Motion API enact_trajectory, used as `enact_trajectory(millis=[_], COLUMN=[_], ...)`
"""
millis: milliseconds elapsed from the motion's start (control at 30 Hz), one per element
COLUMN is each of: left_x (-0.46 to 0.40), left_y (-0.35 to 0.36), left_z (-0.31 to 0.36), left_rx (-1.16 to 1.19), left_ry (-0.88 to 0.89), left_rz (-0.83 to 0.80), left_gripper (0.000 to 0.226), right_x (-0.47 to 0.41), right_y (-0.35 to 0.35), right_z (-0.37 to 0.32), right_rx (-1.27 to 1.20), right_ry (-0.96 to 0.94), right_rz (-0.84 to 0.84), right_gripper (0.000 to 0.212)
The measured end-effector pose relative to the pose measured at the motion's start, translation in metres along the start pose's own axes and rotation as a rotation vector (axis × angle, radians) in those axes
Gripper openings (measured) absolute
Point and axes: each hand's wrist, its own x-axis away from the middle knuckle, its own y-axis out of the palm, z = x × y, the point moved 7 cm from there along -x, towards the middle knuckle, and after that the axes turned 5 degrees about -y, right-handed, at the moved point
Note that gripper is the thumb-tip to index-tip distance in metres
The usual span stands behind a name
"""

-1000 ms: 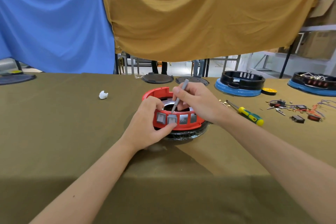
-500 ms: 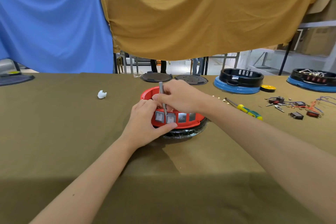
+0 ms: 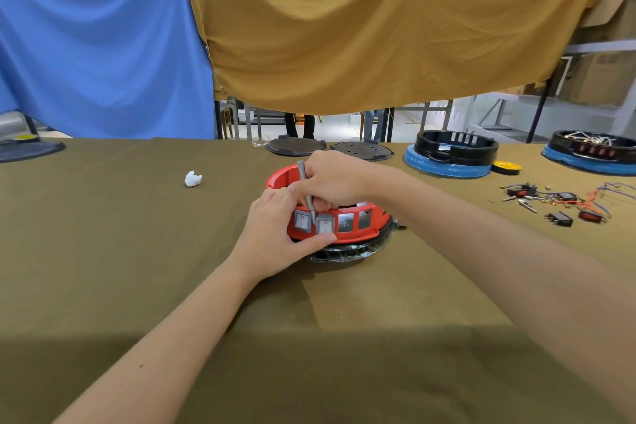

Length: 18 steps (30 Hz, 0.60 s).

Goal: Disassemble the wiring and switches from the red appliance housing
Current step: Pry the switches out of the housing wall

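- Olive cloth covers the bench (image 3: 103,251); blue and mustard sheets hang behind it.
- Red housing (image 3: 364,234) sits near the bench centre on a black base, open side up, its switch panel facing the person.
- Left hand (image 3: 275,237) grips the housing's near-left wall, thumb pressed just under the second switch (image 3: 324,225).
- Right hand (image 3: 332,182) is closed around a slim grey tool (image 3: 306,189), held like a pen; its tip meets the panel at the seam between the first switch (image 3: 303,220) and the second.
- Tool's long axis runs steeply, handle up and slightly away, tip down toward the person.
- Step in hand, by judgement: prying a rocker switch out of its slot. Two switches remain seated; two slots to their right appear vacated.
- Next move likely calls for levering the retaining clip while the thumb steadies the switch body; a slip could gouge the thumb.
- Removed switches and wiring (image 3: 564,203) lie well apart at right.
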Motion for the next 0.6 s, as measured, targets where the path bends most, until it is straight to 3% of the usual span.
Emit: enact_trajectory(millis=[167, 367, 600], left_x=[0.001, 0.0, 0.002], left_y=[-0.001, 0.001, 0.002], left_z=[0.001, -0.002, -0.004], left_rx=[-0.008, -0.043, -0.035], left_ry=[0.007, 0.003, -0.016], left_rz=[0.023, 0.013, 0.018], left_gripper=[0.066, 0.07, 0.069], right_x=[-0.005, 0.016, 0.007], right_y=[0.001, -0.006, 0.003], right_z=[0.002, -0.002, -0.011], right_rx=[-0.021, -0.026, 0.108], right_ry=[0.022, -0.084, -0.058], right_rz=[-0.021, 0.1, -0.018], right_gripper=[0.036, 0.041, 0.04])
